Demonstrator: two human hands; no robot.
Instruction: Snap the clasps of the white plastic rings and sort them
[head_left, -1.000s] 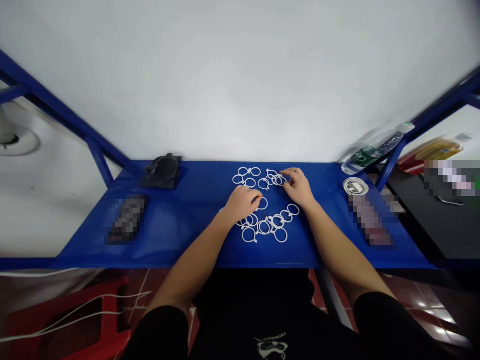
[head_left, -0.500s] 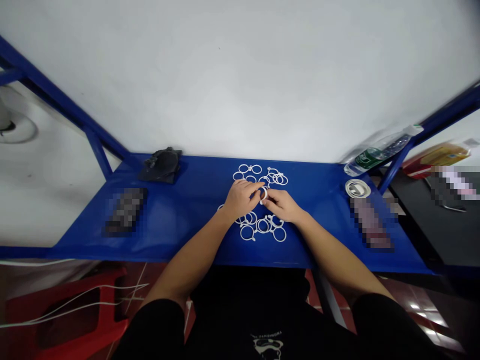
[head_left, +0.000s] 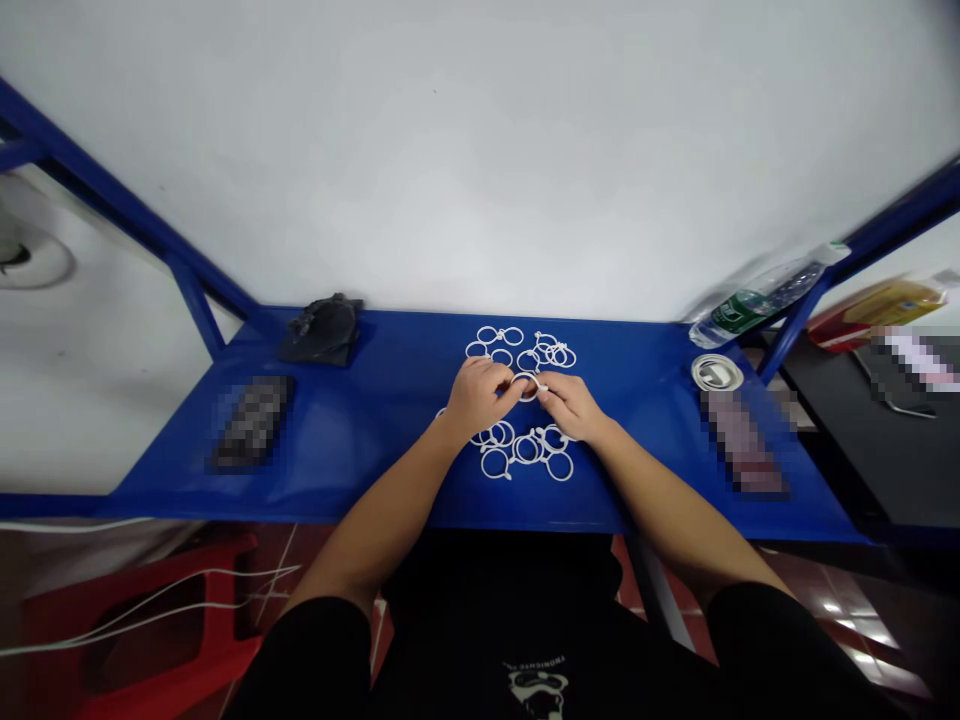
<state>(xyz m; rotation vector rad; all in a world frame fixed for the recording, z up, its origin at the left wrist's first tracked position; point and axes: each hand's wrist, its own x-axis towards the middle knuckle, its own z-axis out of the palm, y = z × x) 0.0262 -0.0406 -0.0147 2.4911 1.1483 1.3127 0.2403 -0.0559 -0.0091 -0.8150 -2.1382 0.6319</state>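
Observation:
Over the middle of the blue table (head_left: 360, 440), both my hands grip one white ring with a small knob, like a curtain ring (head_left: 524, 399). My left hand (head_left: 480, 393) pinches its left side, fingers bent. On the other side, the thumb and fingers of my right hand (head_left: 571, 403) close on it near the knob. Several similar white rings (head_left: 496, 463) lie in a loose, overlapping group just in front of my hands. Behind my hands are more of them, one cluster (head_left: 489, 337) at left and another (head_left: 555, 352) at right. My left hand partly hides some rings.
A black plastic bag (head_left: 324, 332) and a blurred-out dark object (head_left: 253, 422) lie on the left. At right are a water bottle (head_left: 757, 305), a white roll (head_left: 717, 373) and a blurred-out flat item (head_left: 742, 440). Blue frame bars (head_left: 196, 305) rise at both ends; a white wall stands behind.
The held ring has turned: it was seen at a steep slant and now faces up more, its knob now at the right by my right fingers. My left fingers have drawn back slightly.

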